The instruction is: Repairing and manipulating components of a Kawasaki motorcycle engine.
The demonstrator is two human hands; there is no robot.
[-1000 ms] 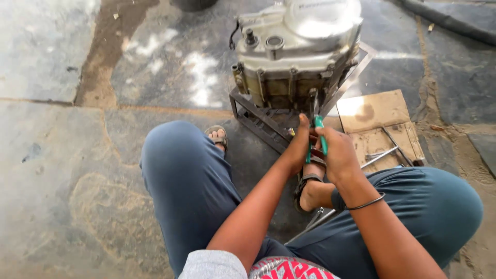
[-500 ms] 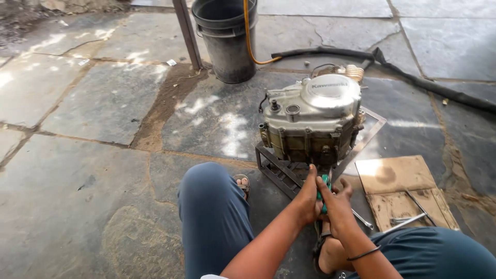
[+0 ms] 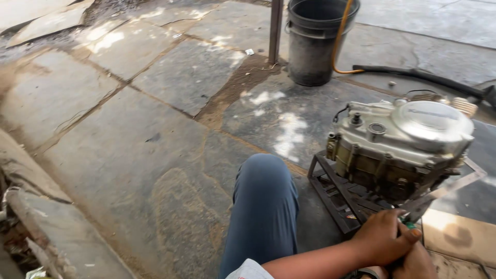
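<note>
The person sits on the stone floor (image 3: pixel 155 170), one knee (image 3: pixel 264 181) in blue trousers raised at the centre bottom. Both hands meet at about 5 o'clock in the view. The left hand (image 3: pixel 385 237) is clenched around a green-handled tool (image 3: pixel 409 225), of which only a small green part shows between the fingers. The right hand (image 3: pixel 416 263) sits just beneath it, touching it and cut off by the lower edge; whether it grips anything cannot be told. Just above the hands, at 3 o'clock, a grey metal engine (image 3: pixel 403 144) rests on a dark metal stand (image 3: pixel 341 194). A flat piece of cardboard (image 3: pixel 454 235) lies beside the stand at 4 o'clock. At 12 o'clock stands a dark bucket (image 3: pixel 315 46) with an orange hose (image 3: pixel 338 39) running into it, a thin post (image 3: pixel 276 31) just beside it.
</note>
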